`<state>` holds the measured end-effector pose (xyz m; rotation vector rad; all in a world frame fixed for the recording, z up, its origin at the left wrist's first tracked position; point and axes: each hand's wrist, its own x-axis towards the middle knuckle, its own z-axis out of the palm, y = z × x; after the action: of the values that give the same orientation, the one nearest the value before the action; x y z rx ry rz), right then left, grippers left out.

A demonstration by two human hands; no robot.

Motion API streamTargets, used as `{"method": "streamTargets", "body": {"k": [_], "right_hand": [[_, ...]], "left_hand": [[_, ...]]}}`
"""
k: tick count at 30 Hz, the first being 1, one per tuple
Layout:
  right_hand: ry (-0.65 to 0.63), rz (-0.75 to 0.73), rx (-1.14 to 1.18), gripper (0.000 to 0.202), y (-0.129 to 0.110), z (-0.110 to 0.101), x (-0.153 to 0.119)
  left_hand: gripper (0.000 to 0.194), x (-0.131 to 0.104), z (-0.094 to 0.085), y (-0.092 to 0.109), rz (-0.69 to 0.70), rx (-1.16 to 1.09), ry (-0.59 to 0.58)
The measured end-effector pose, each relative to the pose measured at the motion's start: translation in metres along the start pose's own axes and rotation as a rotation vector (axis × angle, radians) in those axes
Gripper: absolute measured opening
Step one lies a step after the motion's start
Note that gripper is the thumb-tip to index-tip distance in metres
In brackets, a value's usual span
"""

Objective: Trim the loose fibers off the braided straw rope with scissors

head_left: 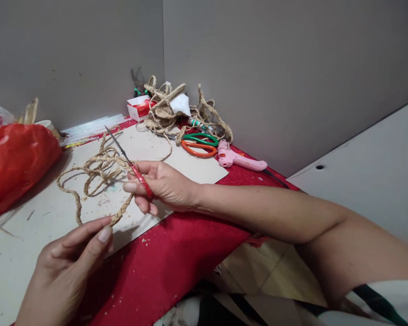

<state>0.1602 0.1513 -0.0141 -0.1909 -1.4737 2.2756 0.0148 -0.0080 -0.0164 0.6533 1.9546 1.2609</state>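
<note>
Between the thumb and forefinger of my left hand (75, 260) is pinched a length of braided straw cord (120, 213). My right hand (166, 183) is closed on small red-handled scissors (142, 180), whose dark blades point up and to the left. The cord runs from my left fingertips up to the fingers of my right hand, which partly hide it. More of the braid lies in loose loops (95, 170) on the white board (197, 174) behind both hands. The scissors' blades appear close together, over those loops.
A red plastic bag (23, 154) stands at left. Along the back lie clear glue sticks (95, 127), a red-and-white box (138, 108), pliers (138, 86), a braid heap (163, 108), green- and orange-handled scissors (200, 147) and a pink glue gun (241, 159). Grey panels enclose the red-covered table (149, 267).
</note>
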Motion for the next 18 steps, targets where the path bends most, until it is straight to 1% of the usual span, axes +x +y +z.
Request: {"method": "streamTargets", "body": {"k": [3, 5, 8, 10, 11, 12, 13, 15, 16, 18], "right_hand": [[0.081, -0.023, -0.063, 0.037, 0.0, -0.007, 0.003], [0.176, -0.092, -0.102, 0.038, -0.001, -0.014, 0.004], [0.309, -0.215, -0.159, 0.038, -0.004, -0.02, 0.005], [0.335, -0.239, -0.216, 0.038, -0.005, -0.02, 0.003], [0.313, -0.23, -0.265, 0.037, -0.006, -0.018, 0.001], [0.264, -0.221, -0.333, 0.036, -0.005, -0.016, -0.001], [0.188, -0.215, -0.428, 0.035, -0.004, -0.014, -0.003], [0.03, -0.232, -0.687, 0.035, 0.0, -0.01, -0.008], [-0.028, -0.245, -0.844, 0.034, 0.002, -0.008, -0.01], [-0.098, -0.246, -1.154, 0.029, 0.005, -0.006, -0.012]], "left_hand": [[0.047, -0.002, 0.001, 0.006, -0.004, 0.001, 0.072], [0.045, -0.002, 0.002, 0.011, 0.018, -0.013, 0.12], [0.038, 0.002, 0.0, 0.014, 0.089, -0.074, 0.123], [0.033, 0.006, -0.003, 0.013, 0.145, -0.086, 0.102], [0.03, 0.007, -0.004, 0.012, 0.173, -0.072, 0.102], [0.028, 0.008, -0.005, 0.011, 0.204, -0.047, 0.12], [0.027, 0.008, -0.006, 0.011, 0.237, -0.009, 0.154], [0.026, 0.006, -0.006, 0.011, 0.319, 0.079, 0.268], [0.026, 0.004, -0.005, 0.011, 0.372, 0.129, 0.327], [0.025, 0.0, -0.004, 0.01, 0.49, 0.215, 0.418]]}}
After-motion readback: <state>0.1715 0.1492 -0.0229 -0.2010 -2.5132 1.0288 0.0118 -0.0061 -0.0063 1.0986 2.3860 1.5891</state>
